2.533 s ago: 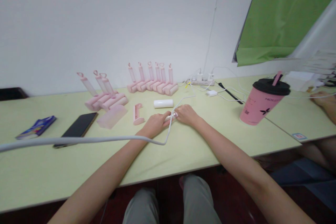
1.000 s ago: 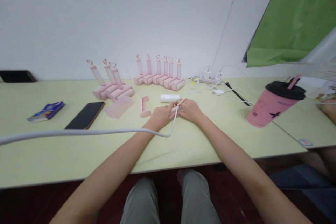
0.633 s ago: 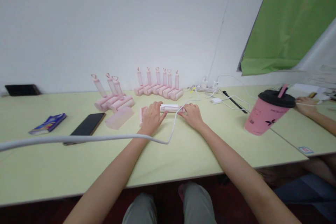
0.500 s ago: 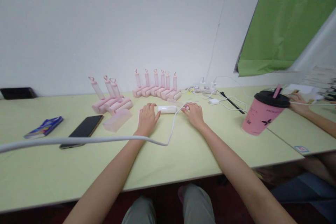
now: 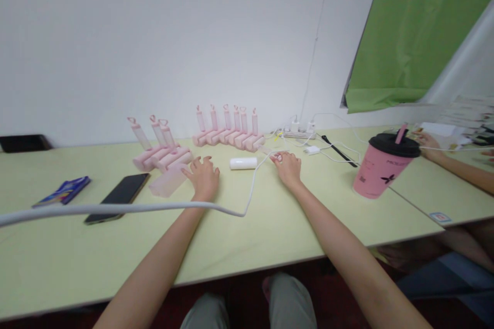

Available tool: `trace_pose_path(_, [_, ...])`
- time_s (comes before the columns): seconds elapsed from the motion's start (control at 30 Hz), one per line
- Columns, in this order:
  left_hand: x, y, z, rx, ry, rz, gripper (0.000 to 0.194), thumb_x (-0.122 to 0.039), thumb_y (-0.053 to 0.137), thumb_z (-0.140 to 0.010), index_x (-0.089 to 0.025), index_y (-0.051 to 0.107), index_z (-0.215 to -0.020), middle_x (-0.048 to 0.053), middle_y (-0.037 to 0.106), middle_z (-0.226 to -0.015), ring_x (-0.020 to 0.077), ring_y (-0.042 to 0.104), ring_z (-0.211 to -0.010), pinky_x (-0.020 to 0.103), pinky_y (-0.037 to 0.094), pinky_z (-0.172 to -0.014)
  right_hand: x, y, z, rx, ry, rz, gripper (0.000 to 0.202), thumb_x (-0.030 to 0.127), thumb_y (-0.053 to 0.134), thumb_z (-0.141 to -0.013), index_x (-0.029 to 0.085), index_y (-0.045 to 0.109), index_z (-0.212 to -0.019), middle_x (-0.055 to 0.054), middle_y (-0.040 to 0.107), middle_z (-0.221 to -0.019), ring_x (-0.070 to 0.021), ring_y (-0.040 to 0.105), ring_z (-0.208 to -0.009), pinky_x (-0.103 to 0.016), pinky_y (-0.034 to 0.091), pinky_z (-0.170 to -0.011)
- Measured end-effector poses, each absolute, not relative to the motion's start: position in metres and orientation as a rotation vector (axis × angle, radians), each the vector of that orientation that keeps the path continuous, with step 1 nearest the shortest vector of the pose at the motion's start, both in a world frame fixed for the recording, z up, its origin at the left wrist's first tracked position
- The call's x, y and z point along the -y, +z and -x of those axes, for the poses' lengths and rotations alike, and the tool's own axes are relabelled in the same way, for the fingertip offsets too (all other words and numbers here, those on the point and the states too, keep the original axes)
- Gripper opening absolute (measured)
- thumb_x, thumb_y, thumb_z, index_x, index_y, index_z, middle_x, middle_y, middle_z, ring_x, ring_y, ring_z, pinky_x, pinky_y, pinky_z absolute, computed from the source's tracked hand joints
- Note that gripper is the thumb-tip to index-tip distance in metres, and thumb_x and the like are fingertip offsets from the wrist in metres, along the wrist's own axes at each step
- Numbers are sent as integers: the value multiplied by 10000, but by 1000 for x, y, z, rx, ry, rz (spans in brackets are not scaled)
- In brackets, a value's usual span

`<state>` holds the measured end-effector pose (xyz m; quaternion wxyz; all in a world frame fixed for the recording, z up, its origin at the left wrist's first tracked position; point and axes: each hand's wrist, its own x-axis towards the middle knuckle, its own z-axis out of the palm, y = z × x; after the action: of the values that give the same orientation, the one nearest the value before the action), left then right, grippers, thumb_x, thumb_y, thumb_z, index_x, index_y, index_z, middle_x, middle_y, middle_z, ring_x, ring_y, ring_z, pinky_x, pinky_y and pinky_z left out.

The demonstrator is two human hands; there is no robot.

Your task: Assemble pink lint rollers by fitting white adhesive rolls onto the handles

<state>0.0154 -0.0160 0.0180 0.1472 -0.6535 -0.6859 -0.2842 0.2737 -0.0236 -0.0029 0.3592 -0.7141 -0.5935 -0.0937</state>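
Note:
My left hand [image 5: 204, 179] has its fingers apart over the table, close beside a pale pink translucent block [image 5: 168, 181], and holds nothing. Between my hands lies a white cylinder [image 5: 243, 163] on its side. My right hand [image 5: 287, 167] is closed on a small translucent pink piece [image 5: 266, 149], partly hidden by the fingers and a white cable. Pink cylinders with upright clear tubes topped by loops stand in a left group [image 5: 164, 154] and a back row [image 5: 228, 135].
A white cable [image 5: 154, 206] crosses in front of my left wrist. Left are a phone [image 5: 121, 193] and a blue packet [image 5: 64, 191]. Right are a pink cup [image 5: 380, 169], a black strap [image 5: 339, 151], a power strip [image 5: 299, 134] and another person's hand [image 5: 426, 145].
My left hand has moved left, away from the white cylinder, to the pale pink block, and its fingers have spread. My right hand stays near its former place.

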Motion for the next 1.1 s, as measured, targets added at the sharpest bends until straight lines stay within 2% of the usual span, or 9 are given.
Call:
trace_pose_path(0.1, [6,14,-1,2081,-795,1979,440,-151,427,-747,-172,457,-1185,170,437,-1225,309,376,-1188,490,359,-911,22,-7,-279,1509,-243,1918,323,427,433,-857,184,621,-956,-103,638,-982,-238,503,-931,-354,287,-779])
trace_pose_path(0.2, [-3,10,13,2036,-786,2095,423,-82,388,-724,-164,492,-1127,158,494,-1174,298,403,-1171,429,406,-860,20,-14,-285,1556,-229,1998,278,374,470,-824,161,641,-874,-134,636,-922,-257,514,-900,-390,295,-797])
trace_pose_path(0.37, [-6,11,18,2047,-843,2102,348,-206,344,-831,-122,466,-1146,161,591,-1006,271,527,-1013,385,422,-811,25,-16,-282,1597,-356,2005,282,306,495,-791,130,621,-970,-187,591,-1022,-288,486,-982,-443,293,-855])
trace_pose_path(0.5, [0,16,13,1998,-973,2192,451,-341,422,-843,-163,385,-1255,121,622,-949,223,586,-884,331,434,-764,32,-8,-263,1890,-415,1736,411,280,501,-797,134,511,-1181,-168,509,-1211,-264,418,-1126,-427,248,-971])
trace_pose_path(0.6, [3,20,8,1992,-1068,2286,555,-442,502,-797,-197,383,-1281,78,631,-892,189,595,-804,299,439,-741,34,-6,-249,2163,-384,1472,532,284,496,-812,181,374,-1320,-128,387,-1359,-236,299,-1265,-417,165,-1051])
trace_pose_path(0.77, [4,26,1,2019,-1120,2358,556,-471,493,-788,-209,446,-1277,70,639,-837,195,585,-749,306,449,-697,27,-15,-242,2239,-250,1466,652,362,447,-849,232,155,-1418,-103,233,-1457,-258,141,-1347,-528,72,-1054])
trace_pose_path(0.87, [5,33,-1,2032,-1220,2311,449,-357,427,-826,-211,499,-1244,87,640,-867,199,576,-747,320,454,-686,25,-15,-243,2236,-181,1505,617,410,425,-860,262,183,-1407,-94,283,-1435,-254,202,-1325,-554,77,-1040])
trace_pose_path(0.97, [7,40,-4,2041,-1372,2235,417,-264,385,-826,-200,531,-1211,91,631,-887,187,572,-769,313,458,-696,26,-12,-241,2187,-230,1493,578,416,486,-836,267,297,-1362,-101,425,-1325,-245,346,-1230,-510,132,-1038])
trace_pose_path(1.1, [14,44,-10,2059,-1502,2238,373,-308,365,-839,-167,581,-1108,87,620,-870,180,566,-765,294,472,-651,30,-9,-235,2119,-254,1502,497,388,543,-807,240,431,-1269,-106,524,-1174,-247,436,-1110,-417,278,-958])
